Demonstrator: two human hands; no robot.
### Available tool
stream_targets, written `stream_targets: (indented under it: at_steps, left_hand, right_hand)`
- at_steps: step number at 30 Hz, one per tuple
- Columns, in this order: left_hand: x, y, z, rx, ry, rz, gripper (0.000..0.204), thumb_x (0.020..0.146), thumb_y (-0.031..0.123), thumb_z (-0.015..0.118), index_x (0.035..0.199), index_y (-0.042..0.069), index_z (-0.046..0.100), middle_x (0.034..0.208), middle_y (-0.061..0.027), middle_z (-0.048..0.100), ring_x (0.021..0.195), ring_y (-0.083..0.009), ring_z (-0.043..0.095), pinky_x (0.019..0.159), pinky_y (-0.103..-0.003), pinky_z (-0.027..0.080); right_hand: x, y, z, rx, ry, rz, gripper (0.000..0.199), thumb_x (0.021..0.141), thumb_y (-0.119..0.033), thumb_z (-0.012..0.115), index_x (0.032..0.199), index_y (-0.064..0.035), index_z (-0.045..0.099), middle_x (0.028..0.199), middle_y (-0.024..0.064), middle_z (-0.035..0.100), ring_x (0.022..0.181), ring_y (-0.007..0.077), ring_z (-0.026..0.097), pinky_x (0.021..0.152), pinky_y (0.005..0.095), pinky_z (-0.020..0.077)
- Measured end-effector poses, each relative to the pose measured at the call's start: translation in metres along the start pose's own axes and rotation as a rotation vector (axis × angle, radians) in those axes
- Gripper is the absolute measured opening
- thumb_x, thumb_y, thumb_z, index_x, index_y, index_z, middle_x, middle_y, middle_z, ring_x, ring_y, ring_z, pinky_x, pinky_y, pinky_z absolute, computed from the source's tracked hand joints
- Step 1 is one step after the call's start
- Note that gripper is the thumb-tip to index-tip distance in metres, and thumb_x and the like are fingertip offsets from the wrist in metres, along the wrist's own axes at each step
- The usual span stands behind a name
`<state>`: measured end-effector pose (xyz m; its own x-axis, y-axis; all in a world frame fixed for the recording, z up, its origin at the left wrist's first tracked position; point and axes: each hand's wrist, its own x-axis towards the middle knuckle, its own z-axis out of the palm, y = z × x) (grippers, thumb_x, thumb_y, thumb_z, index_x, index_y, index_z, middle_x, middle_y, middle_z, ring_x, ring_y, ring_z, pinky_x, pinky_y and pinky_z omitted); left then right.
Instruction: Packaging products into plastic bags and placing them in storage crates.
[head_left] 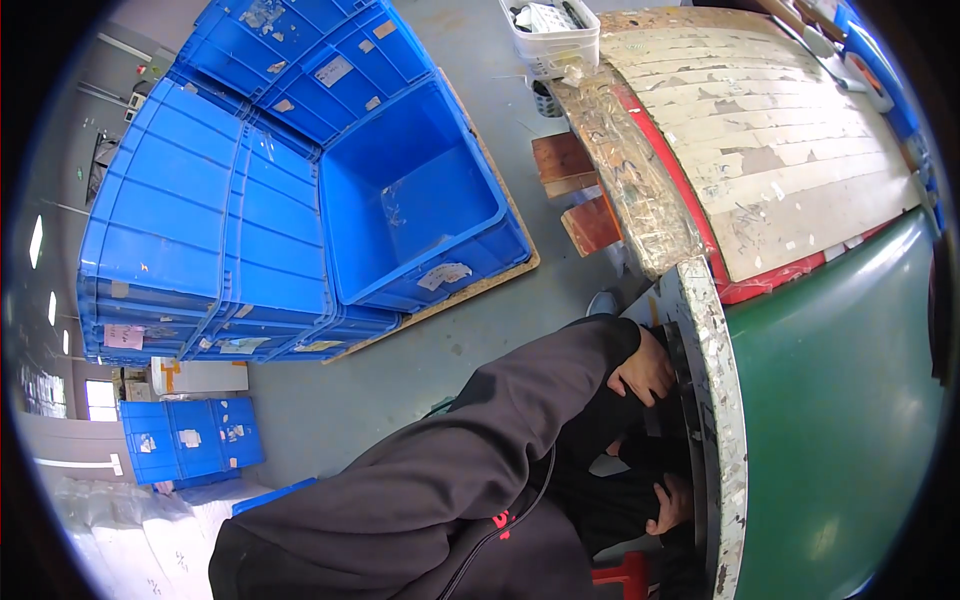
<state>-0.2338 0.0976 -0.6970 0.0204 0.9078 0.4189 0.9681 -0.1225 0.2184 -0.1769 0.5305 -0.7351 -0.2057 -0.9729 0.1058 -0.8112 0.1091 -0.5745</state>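
Observation:
My left hand [645, 372], at the end of a dark sleeve, rests low beside the worn white edge of the green-topped table [725, 420]. Its fingers are loosely bent and apart over dark cloth, and I see nothing in them. Farther down the same edge, my right hand [672, 503] lies on dark cloth, fingers apart, partly in shadow under the tabletop. A small patch of skin between the hands is too dark to make out. Part of a red stool [622, 575] shows below.
An open blue bin [420, 200] stands beside closed blue bins [180, 190] on a wooden board. A worn, tape-covered bench [630, 170] adjoins the green table, with a white basket [555, 45] at its far end. Several more blue bins [190, 440] and plastic-wrapped white bundles [130, 540] are at left.

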Motion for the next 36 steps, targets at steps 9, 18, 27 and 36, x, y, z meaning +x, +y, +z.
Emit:
stream_targets:
  at_steps: [9,18,27,36]
  left_hand:
    - [0.0,0.01,-0.005,0.146,-0.006,0.052,0.043,0.066,0.045,0.051,0.083,0.005,0.046,0.084,-0.0137,0.049,0.083,-0.0333,0.055,0.077,-0.044,0.045]
    - [0.002,0.012,-0.005,0.095,-0.091,0.012,0.049,0.065,0.042,0.055,0.093,0.003,0.049,0.085,-0.0165,0.05,0.085,-0.0361,0.055,0.078,-0.047,0.045]
    - [-0.006,0.019,-0.005,0.084,-0.376,-0.224,0.076,0.06,0.049,0.057,0.118,0.0,0.051,0.119,-0.0255,0.053,0.113,-0.0438,0.052,0.101,-0.054,0.041]
    - [0.01,0.027,-0.015,0.075,-0.445,-0.292,0.079,0.059,0.053,0.055,0.117,0.0,0.051,0.125,-0.0272,0.051,0.117,-0.0446,0.05,0.104,-0.05,0.039]
  right_hand:
    - [0.011,-0.012,-0.006,-0.033,-0.066,0.017,0.074,0.081,-0.057,0.043,0.129,-0.0012,0.053,0.132,0.0272,0.048,0.118,0.0471,0.047,0.098,0.0553,0.0384]
    - [0.012,-0.042,-0.012,-0.034,-0.034,0.155,0.077,0.063,-0.039,0.059,0.132,-0.0046,0.051,0.135,0.0259,0.045,0.124,0.0441,0.043,0.106,0.0525,0.0352]
    - [0.002,-0.055,-0.012,-0.134,0.004,0.181,0.075,0.064,-0.031,0.065,0.132,-0.0035,0.047,0.139,0.0236,0.043,0.13,0.0414,0.04,0.109,0.0507,0.0344]
    - [-0.001,-0.07,-0.005,-0.168,0.107,0.216,0.07,0.066,-0.029,0.063,0.128,-0.0016,0.049,0.137,0.0231,0.045,0.129,0.0403,0.043,0.11,0.049,0.0359]
